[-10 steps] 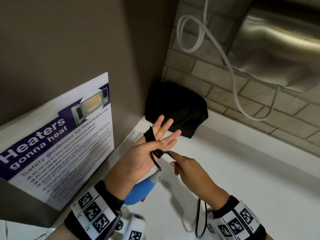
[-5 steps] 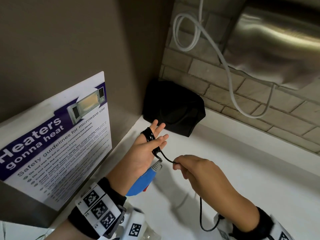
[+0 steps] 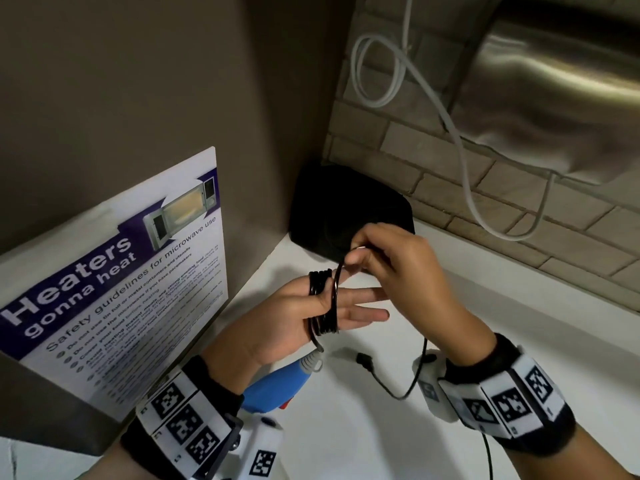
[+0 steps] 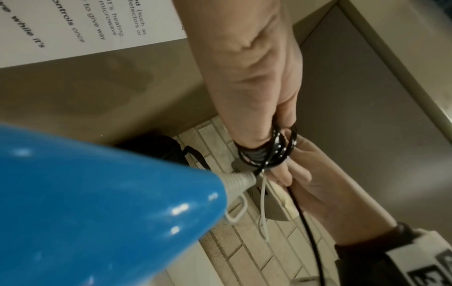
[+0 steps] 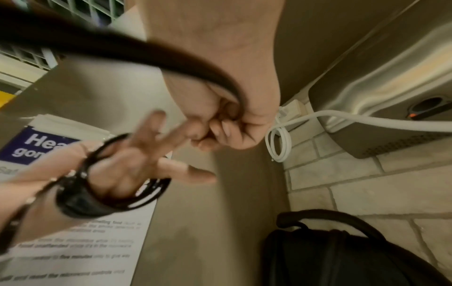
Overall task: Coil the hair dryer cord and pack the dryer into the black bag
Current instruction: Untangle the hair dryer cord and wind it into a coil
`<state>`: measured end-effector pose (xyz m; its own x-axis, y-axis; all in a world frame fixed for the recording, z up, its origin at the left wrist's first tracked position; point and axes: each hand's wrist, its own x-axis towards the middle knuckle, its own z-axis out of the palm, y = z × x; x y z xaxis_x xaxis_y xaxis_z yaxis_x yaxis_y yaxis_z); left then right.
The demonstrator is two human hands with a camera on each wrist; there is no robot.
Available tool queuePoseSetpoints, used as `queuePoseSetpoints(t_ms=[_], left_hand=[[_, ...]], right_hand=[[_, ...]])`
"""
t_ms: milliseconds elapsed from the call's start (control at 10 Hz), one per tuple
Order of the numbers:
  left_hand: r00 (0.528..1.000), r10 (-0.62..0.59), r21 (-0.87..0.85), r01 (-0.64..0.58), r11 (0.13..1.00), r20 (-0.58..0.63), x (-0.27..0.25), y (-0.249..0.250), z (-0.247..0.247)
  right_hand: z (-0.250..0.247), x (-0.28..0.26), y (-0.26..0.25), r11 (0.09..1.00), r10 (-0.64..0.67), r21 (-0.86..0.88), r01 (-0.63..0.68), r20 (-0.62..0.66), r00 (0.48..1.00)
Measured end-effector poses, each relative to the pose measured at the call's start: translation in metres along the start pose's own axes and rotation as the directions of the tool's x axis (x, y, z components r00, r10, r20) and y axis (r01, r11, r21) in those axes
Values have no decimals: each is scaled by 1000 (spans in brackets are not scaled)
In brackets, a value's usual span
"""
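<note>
One black cord (image 3: 323, 303), several loops round left hand (image 3: 294, 317), fingers straight. Right hand (image 3: 391, 261) pinches cord, in front of one black bag (image 3: 332, 202). One blue dryer (image 3: 277, 386) below left hand.

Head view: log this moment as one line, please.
step: coiling | left hand: fingers straight, thin black cord looped round | right hand: pinches cord | soft black bag: behind hands
</note>
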<state>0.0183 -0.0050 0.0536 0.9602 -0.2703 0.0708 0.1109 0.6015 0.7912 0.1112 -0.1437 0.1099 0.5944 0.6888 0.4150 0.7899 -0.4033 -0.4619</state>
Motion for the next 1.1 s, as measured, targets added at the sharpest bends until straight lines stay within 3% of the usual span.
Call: queuePoseSetpoints(t_ms=[200,300,400,500,600,700,800,1100], left_hand=[[997,-65,-2,65,998,51,-5,5,-5],[998,-24,-9,24,1000,55,-5,8,-1],[1000,7,-29,-6,1000,30,-3,8,0],[999,48,-87,-47,995,15,-2,4,3],[995,99,-76,-99,992,-7,0,-1,5],[988,128,-30,-132,991,-89,3,-2,3],[977,149,-25,-154,988,-150,4,-2,-1],[933,158,-55,-185,981,-323,9,1,-17]], right_hand=[[16,11,20,974,113,182,-133,115,987],[29,4,25,948,152,248,-200,201,968],[39,-13,31,931,175,258,-258,303,937],[38,-35,8,892,297,202,-404,412,861],[58,-43,12,895,327,171,-412,376,867],[72,-52,17,943,267,95,-320,358,894],[68,-61,11,970,194,54,-237,420,887],[39,-91,-3,977,177,49,-208,360,916]])
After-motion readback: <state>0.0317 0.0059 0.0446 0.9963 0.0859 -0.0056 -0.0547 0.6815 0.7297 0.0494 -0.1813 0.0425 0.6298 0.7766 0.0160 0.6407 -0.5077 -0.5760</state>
